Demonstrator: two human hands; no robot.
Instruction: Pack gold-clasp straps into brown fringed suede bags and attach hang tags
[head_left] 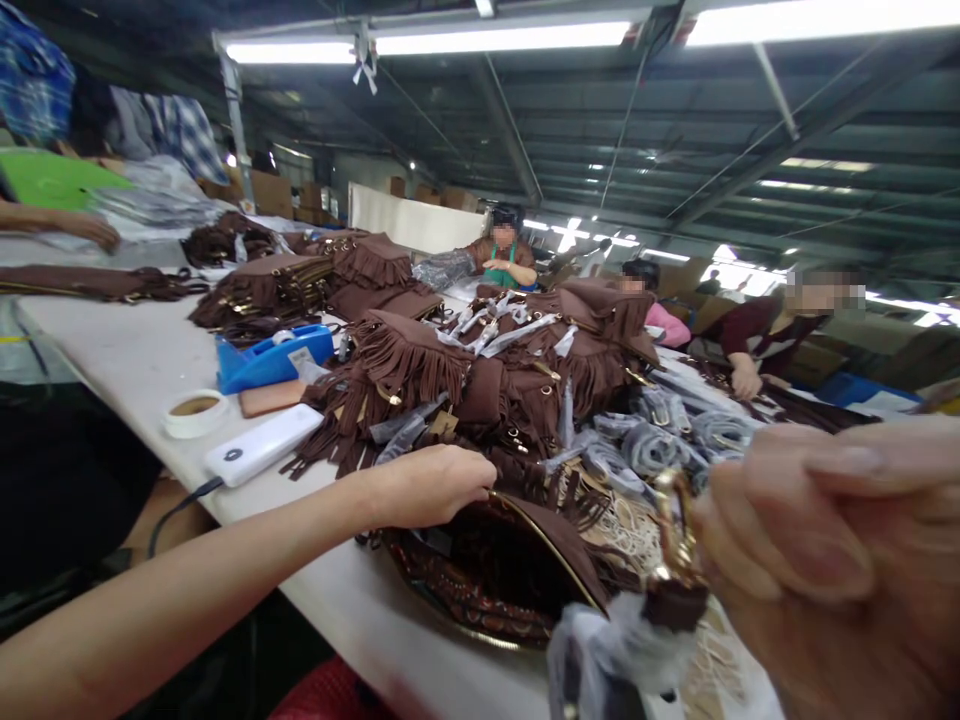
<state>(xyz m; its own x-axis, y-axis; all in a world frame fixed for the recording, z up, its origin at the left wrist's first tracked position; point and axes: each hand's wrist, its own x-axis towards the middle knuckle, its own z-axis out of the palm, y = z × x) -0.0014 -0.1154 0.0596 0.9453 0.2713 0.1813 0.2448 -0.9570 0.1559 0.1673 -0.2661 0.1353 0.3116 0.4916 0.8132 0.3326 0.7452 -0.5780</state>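
Observation:
At the table's front edge lies a brown fringed bag [581, 560], its gold zipper undone and its patterned lining showing. My left hand [439, 485] is closed on the bag's upper rim by the zipper. Close to the camera on the right, my right hand [832, 540] is closed and slightly blurred, its fingers pinching a gold clasp [675, 530]. A brown strap end and clear plastic wrapping [622, 650] hang below the clasp. Behind both hands rises a heap of brown fringed bags [412, 355].
On the white table [120, 350] are a blue tape dispenser [274, 357], a tape roll [196, 413], a white device [264, 445] with a cable, and wrapped straps [652, 440]. Several people work around it; one person's hand [745, 377] is at the right.

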